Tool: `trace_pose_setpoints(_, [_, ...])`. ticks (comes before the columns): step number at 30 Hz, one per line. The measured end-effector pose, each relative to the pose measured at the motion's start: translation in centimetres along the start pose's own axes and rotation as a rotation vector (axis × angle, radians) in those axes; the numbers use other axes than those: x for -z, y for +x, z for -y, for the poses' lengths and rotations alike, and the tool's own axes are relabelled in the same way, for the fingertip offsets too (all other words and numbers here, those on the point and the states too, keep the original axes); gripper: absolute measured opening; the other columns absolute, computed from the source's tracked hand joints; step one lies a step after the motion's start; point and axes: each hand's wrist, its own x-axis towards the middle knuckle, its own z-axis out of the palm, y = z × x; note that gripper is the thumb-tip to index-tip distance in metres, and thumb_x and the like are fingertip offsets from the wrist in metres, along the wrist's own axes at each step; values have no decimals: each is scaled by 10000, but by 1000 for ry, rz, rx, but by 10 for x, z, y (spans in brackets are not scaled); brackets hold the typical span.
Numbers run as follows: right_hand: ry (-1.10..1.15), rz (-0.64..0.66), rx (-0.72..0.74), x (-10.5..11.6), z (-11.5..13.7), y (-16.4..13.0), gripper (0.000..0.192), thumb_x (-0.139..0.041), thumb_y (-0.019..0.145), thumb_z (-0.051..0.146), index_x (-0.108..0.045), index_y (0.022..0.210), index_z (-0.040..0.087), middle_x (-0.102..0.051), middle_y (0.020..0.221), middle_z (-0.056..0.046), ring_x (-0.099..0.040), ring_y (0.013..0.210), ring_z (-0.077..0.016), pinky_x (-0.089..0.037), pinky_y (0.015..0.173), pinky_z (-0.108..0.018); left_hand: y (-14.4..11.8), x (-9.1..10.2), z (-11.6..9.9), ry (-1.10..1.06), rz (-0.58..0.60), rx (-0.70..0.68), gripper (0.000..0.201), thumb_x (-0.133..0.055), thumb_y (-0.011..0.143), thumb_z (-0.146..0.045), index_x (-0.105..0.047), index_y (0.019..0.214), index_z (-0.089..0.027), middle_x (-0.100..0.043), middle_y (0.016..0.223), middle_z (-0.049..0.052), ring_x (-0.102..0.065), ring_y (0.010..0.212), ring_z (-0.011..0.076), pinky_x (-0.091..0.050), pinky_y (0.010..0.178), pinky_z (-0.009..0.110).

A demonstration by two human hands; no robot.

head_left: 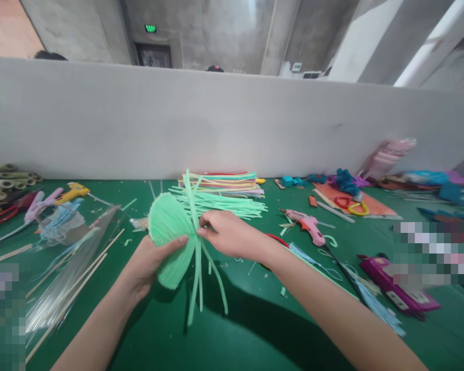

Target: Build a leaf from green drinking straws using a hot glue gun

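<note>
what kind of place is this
Probably a craft workbench in a bare concrete workshop. Both hands hold a fan of green pipe cleaners over a green table; a pink glue gun and a stack of coloured stems lie nearby.

mint green pipe cleaner bundle [169, 226], dark green table cover [255, 330], pink glue gun [308, 224]

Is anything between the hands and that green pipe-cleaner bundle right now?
Nothing visible. The left hand already holds the green pipe-cleaner bundle from below, and the right hand pinches it at its gathered middle, above the green table.
</note>
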Motion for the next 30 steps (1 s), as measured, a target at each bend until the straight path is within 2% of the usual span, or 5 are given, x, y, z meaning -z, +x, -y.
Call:
trace_pose_setpoints(8, [39, 41, -26, 7, -4, -3, 190, -586, 882, 282, -722, 889, 150, -726, 934, -90, -613, 820, -180, -386, 672, -261, -2, -3, 2, 25, -17, -5, 644, -902, 567, -302, -693, 1158, -154, -772, 1045, 119, -744, 845, 264, -600, 762, 359])
trace_pose_setpoints(14, [52, 25, -23, 4, -5, -4, 128, -558, 846, 251, -660, 840, 174, -684, 828, -41, -547, 697, -142, -359, 613, -253, -3, -7, 2, 33, -32, 11, 633, -910, 545, -301, -704, 1127, -155, -779, 1015, 110, -742, 831, 258, -599, 742, 345])
trace_pose_setpoints(19, [280, -55, -21, -5, -8, 0, 205, -531, 908, 317, -604, 779, 175, -598, 709, 11, -475, 625, -110, -355, 590, -256, -3, -5, 3, 25, 11, 1, 635, -910, 546, -288, -700, 1131, -160, -776, 1033, 109, -743, 805, 240, -595, 740, 333])
trace_pose_setpoints(26, [684, -121, -60, -14, -7, 1, 209, -533, 951, 307, -627, 828, 165, -659, 778, -15, -600, 722, -127, -485, 678, -265, -6, -10, 1, 45, -12, -47, 658, -908, 536, -321, -711, 1143, -160, -785, 974, 99, -741, 786, 250, -592, 740, 350])
trace_pose_setpoints(30, [681, -168, -77, -15, -10, 2, 146, -594, 921, 275, -654, 848, 164, -709, 820, -44, -648, 749, -155, -523, 716, -300, -6, -11, 2, 79, -33, -61, 627, -901, 545, -339, -722, 1121, -163, -787, 956, 94, -739, 803, 256, -587, 751, 359])
